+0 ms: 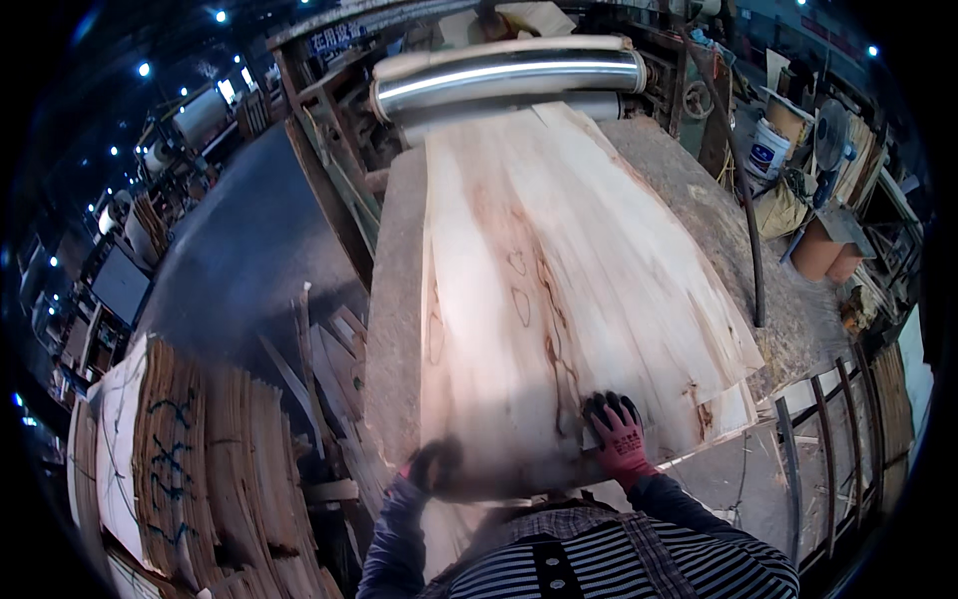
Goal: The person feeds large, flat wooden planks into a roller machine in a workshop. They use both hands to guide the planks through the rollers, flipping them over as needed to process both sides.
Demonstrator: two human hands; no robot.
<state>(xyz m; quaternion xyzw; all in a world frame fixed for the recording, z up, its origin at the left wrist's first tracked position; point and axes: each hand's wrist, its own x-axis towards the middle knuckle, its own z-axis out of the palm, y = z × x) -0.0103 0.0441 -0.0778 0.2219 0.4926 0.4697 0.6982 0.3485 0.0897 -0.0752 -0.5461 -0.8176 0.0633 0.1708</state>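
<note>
Left hand point(435, 465) motion-blurred at the veneer sheet's point(544, 299) near edge; grip not discernible. Sheet's far end hidden under the steel roller point(509, 78). Stacked veneer point(200, 469) cut off at lower frame edge. Far machinery too dark to identify

We see everything from one head-worn fisheye camera, looking steeply down and forward over our own chest at the veneer sheet point(559, 299) close below, with the roller point(509, 75) farther ahead; straight edges bend near the dark rim.
</note>
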